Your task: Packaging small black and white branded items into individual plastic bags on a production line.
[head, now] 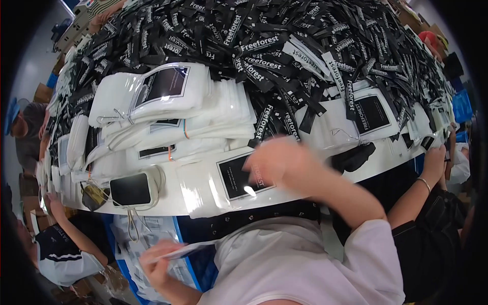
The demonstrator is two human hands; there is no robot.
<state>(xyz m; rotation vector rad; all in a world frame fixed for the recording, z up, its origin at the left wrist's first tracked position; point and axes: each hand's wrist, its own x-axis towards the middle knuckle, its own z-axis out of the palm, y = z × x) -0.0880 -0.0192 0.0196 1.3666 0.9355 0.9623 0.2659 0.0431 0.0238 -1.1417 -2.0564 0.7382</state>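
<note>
My left hand (160, 263) holds a flat white packet (183, 251) above a blue bin (187, 267) of similar packets, left of my lap. Motion blurs my right hand (282, 164); it hangs over a clear and white plastic bag with a black printed panel (236, 177) that lies flat at the table's near edge. Whether the fingers pinch anything is not clear. Beyond it stand stacked bundles of white bags (179, 110), tied with wire and rubber bands. A large heap of narrow black printed sachets (263, 68) spreads behind them, with a few white ones (305, 59).
A phone (130, 189) with a looped cable lies on the white table (171, 204). More bagged bundles (335, 126) and a black cloth-like item (352, 157) are to the right. Co-workers' arms reach in at the left (72, 228) and right (415, 190).
</note>
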